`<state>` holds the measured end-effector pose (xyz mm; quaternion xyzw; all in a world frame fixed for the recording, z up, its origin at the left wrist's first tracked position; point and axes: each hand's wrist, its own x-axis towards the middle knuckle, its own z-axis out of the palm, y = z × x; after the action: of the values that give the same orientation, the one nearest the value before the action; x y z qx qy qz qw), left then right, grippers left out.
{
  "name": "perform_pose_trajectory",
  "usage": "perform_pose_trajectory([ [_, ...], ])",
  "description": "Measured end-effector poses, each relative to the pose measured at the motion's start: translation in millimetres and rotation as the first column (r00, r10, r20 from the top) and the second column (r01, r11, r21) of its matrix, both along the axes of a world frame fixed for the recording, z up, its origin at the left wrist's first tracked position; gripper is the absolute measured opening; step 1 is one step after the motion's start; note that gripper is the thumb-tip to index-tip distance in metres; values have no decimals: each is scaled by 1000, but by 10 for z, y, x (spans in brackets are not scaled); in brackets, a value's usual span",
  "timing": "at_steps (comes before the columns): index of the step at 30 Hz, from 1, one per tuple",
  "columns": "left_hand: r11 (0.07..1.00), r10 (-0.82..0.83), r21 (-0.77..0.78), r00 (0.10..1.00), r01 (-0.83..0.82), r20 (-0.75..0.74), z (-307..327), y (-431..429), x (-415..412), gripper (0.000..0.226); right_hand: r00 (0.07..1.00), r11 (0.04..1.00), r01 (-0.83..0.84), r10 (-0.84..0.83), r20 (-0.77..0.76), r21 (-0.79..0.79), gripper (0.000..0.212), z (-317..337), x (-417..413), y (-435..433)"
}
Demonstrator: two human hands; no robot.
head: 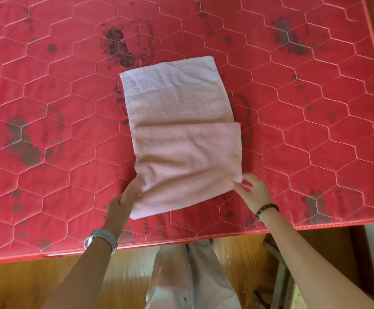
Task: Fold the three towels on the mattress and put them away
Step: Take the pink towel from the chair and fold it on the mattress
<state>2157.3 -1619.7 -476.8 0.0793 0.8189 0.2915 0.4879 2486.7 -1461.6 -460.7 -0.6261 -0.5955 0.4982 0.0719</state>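
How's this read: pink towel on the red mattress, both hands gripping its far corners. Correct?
No. The head view shows the left hand and right hand gripping the near corners of the pink towel, not the far ones; it does lie on the red mattress.

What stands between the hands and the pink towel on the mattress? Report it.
Nothing visible does. The left hand grips the pink towel at its near left corner, and the right hand pinches its near right corner. The towel lies partly folded on the red mattress. The place where it is put away is out of view.
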Motion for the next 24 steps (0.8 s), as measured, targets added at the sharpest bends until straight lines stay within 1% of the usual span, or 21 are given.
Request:
perform_pose_trajectory([
  [3,995,97,26,995,-96,-19,16,-33,-86,20,990,988,135,-132,-53,74,21,131,-37,57],
  [5,992,114,61,992,-111,-53,100,14,-97,15,978,970,206,-198,-71,127,27,176,-51,114],
  [8,984,112,150,987,-95,-111,218,114,-101,17,968,958,244,-232,-93,152,29,167,-89,180],
  [10,991,48,127,990,-31,-135,150,133,-132,18,973,960,232,-230,-31,153,28,119,-116,199],
  [11,996,18,90,992,-7,-122,121,124,-135,20,974,966,225,-227,3,130,26,80,-117,195],
  [12,999,22,48,997,-18,-79,85,103,-140,22,974,972,222,-225,27,82,21,44,-114,182],
  [14,999,48,-20,999,-48,-2,2,39,-145,22,976,974,211,-206,70,-79,14,-47,-86,132],
  [15,999,29,-44,1000,-29,-3,-24,15,-145,21,981,973,180,-166,102,-144,18,-106,-48,91],
  [17,998,-31,-60,999,29,-39,-38,-27,-132,19,986,967,115,-84,141,-229,38,-165,14,-3],
  [18,998,-37,-61,998,34,-45,-16,-32,-113,17,988,960,113,-81,131,-257,46,-156,28,-40],
  [19,997,-45,-60,998,42,-41,2,-41,-100,16,989,952,122,-94,111,-282,50,-144,38,-76],
  [22,984,-158,-89,985,152,-67,20,-72,-92,22,996,940,83,-67,60,-330,46,-73,62,-164],
  [23,985,-161,-79,985,156,-65,30,-80,-97,25,997,936,74,-62,48,-345,44,-66,76,-183],
  [24,991,-128,-56,991,125,-45,29,-87,-99,25,997,933,73,-69,23,-354,45,-53,88,-203],
])
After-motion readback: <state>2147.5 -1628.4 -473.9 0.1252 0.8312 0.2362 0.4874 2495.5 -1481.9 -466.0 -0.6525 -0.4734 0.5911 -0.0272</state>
